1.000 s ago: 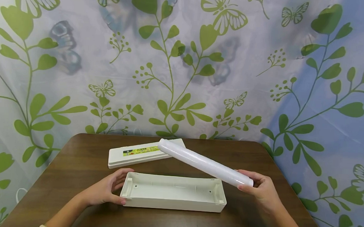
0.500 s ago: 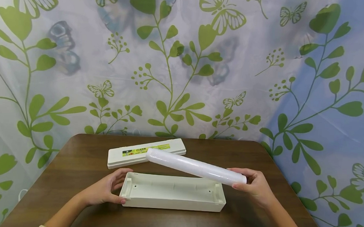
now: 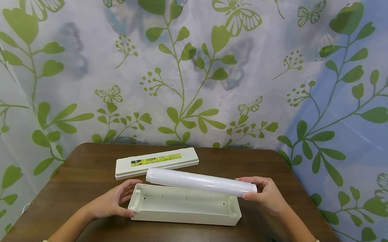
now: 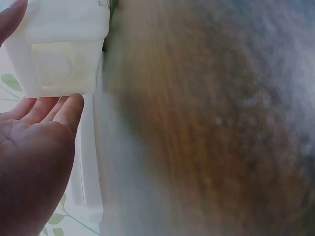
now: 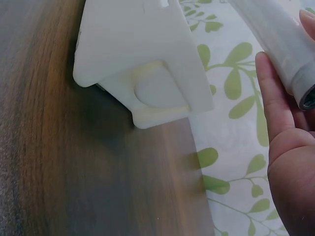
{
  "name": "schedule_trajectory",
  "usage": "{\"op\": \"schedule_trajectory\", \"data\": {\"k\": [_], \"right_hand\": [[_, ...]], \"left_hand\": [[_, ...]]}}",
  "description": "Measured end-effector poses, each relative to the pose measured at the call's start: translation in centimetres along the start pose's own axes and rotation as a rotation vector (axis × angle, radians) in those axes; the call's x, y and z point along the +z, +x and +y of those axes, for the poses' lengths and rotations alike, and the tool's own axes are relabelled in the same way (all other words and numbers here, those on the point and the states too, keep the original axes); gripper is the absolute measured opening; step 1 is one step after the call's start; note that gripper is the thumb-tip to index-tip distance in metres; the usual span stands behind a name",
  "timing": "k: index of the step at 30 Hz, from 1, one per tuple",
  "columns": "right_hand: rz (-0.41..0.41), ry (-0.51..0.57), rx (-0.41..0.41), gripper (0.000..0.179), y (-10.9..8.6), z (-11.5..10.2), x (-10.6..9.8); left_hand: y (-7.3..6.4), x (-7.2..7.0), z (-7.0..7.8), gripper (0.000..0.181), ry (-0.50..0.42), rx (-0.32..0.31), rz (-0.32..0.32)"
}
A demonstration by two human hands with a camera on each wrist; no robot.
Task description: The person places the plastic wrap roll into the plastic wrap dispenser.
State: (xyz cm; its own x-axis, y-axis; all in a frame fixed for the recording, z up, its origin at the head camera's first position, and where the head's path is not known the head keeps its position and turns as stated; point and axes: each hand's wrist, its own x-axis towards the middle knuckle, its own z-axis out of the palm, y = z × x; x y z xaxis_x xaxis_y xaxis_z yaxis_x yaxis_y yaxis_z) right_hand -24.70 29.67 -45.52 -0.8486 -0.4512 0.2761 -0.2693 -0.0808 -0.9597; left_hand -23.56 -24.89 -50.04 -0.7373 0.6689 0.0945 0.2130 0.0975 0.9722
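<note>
A roll of plastic wrap (image 3: 197,181), white and shiny, hangs above the back edge of an open white plastic box (image 3: 185,218). My right hand (image 3: 266,192) pinches the roll's right end between thumb and fingers. The roll's left end is slightly higher than its right. At the box's left end, my left hand (image 3: 112,200) holds it, thumb at the front corner and fingers at the back one. In the left wrist view, fingertips touch the box's end wall (image 4: 61,66). The right wrist view shows the roll's hollow end (image 5: 302,83) beside my fingers.
Behind the box, a white lid (image 3: 155,163) with a yellow-green label lies at an angle on the brown wooden table (image 3: 244,160). A leaf-and-butterfly patterned curtain (image 3: 196,81) hangs beyond the table's back edge.
My right hand has moved left, bringing the roll leftward and more level over the box's back edge. The lid's label is now uncovered. My left hand and the box have stayed put.
</note>
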Motion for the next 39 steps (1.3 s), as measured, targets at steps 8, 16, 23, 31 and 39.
{"op": "schedule_trajectory", "data": {"k": [8,16,23,31,39], "right_hand": [[-0.075,0.017,-0.005,0.044,-0.1,0.2,0.2],[-0.093,0.051,0.013,0.043,0.2,0.8,0.6],[-0.064,-0.021,0.03,0.044,0.8,1.2,1.2],[-0.078,-0.069,0.005,0.042,2.7,2.2,2.1],[-0.037,-0.112,0.032,0.042,4.6,2.8,3.0]], "left_hand": [[-0.4,1.2,0.3,0.09,0.013,-0.009,0.012],[-0.1,0.8,0.5,0.095,0.004,-0.05,0.011],[0.3,0.1,0.8,0.091,0.01,-0.042,0.001],[1.8,-2.2,0.1,0.086,0.022,-0.015,-0.038],[3.2,-4.8,-0.9,0.086,0.044,-0.014,-0.054]]}}
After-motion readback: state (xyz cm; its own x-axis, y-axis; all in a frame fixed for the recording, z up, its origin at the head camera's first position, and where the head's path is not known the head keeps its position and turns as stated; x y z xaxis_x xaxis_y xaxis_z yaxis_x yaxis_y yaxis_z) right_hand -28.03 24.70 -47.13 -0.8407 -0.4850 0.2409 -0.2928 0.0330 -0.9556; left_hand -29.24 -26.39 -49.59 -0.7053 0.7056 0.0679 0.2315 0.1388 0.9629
